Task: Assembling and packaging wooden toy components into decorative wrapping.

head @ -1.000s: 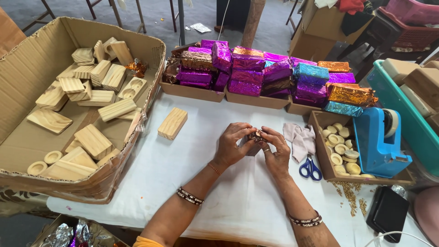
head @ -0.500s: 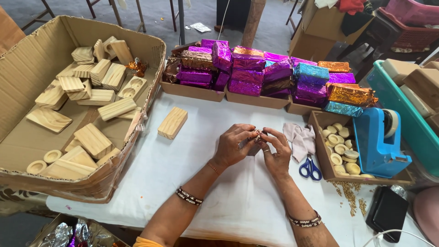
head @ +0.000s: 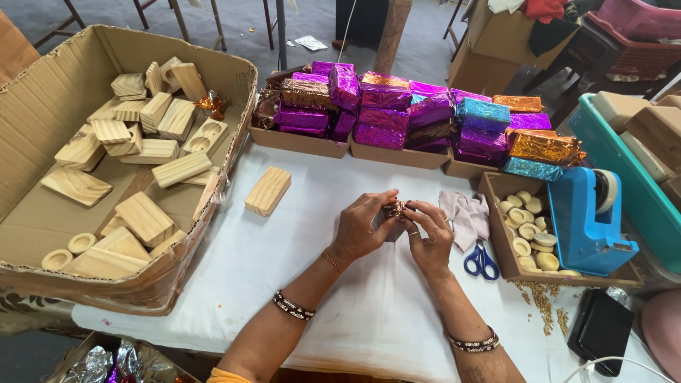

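- Beside the scissors, left hand and right hand still pinch one small foil-wrapped piece, unmoved.
- Beyond the scissors, purple, blue and orange foil packages fill cardboard trays.

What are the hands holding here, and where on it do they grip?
Both the left hand and right hand hold a small brownish foil-wrapped piece between them, fingertips pinching its top edge. The hands hide most of it, so its exact shape cannot be told.

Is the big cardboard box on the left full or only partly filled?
Partly filled. Wooden blocks lie scattered in the cardboard box, with bare floor showing between them.
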